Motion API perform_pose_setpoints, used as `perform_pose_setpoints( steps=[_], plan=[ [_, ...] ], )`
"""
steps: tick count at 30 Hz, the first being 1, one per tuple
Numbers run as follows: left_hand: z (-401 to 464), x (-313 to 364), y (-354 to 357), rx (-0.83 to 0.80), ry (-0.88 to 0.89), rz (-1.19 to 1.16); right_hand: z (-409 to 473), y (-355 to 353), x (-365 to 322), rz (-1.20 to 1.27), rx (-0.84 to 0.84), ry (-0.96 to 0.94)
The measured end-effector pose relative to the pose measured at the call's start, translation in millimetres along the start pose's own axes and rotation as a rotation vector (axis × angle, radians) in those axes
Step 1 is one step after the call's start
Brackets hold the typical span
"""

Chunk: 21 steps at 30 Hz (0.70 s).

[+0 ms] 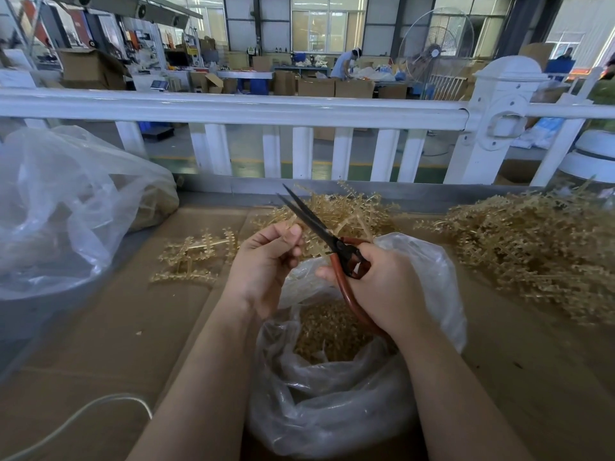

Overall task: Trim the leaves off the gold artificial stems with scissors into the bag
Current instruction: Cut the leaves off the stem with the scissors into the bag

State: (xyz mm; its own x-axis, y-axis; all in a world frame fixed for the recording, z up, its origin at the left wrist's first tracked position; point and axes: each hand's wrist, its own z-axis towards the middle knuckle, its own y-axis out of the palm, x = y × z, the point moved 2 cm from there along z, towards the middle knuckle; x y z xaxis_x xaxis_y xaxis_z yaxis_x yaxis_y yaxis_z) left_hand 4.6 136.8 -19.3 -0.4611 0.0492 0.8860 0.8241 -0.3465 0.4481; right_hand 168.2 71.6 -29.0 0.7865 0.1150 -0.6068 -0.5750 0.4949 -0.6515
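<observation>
Scissors (319, 234) (no legible markings)

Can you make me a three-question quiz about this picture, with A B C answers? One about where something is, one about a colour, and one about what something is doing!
1. Where is the open clear bag with gold bits inside?
A. Right under the two hands
B. On the white fence
C. On the floor past the fence

2. What colour are the scissors' handles?
A. Blue
B. Reddish-brown
C. Green

3. What are the scissor blades doing?
A. Shut tight
B. Slightly open, tips apart
C. Lying flat on the table

Answers:
1 A, the bag gapes just below the left hand and right hand.
2 B, the loops in the right hand look reddish-brown.
3 B, the two dark tips show a small gap and point up and away.
</observation>
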Motion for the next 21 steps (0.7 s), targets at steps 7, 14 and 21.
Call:
perform_pose_setpoints(
  steps=[7, 14, 21],
  plan=[
    [-0.3, -8.0, 7.3, 0.035, -0.087, 0.052, 6.5, 3.6, 5.0, 0.188, -0.047, 0.143],
    [-0.6, -9.9, 10.3, 0.074, -0.054, 0.150, 9.1, 5.9, 6.4, 0.234, -0.073, 0.176],
    [-1.8, -5.9, 6.2, 0.145, 0.112, 0.343, 7.1, 6.3, 3.2, 0.197, -0.089, 0.153]
  ],
)
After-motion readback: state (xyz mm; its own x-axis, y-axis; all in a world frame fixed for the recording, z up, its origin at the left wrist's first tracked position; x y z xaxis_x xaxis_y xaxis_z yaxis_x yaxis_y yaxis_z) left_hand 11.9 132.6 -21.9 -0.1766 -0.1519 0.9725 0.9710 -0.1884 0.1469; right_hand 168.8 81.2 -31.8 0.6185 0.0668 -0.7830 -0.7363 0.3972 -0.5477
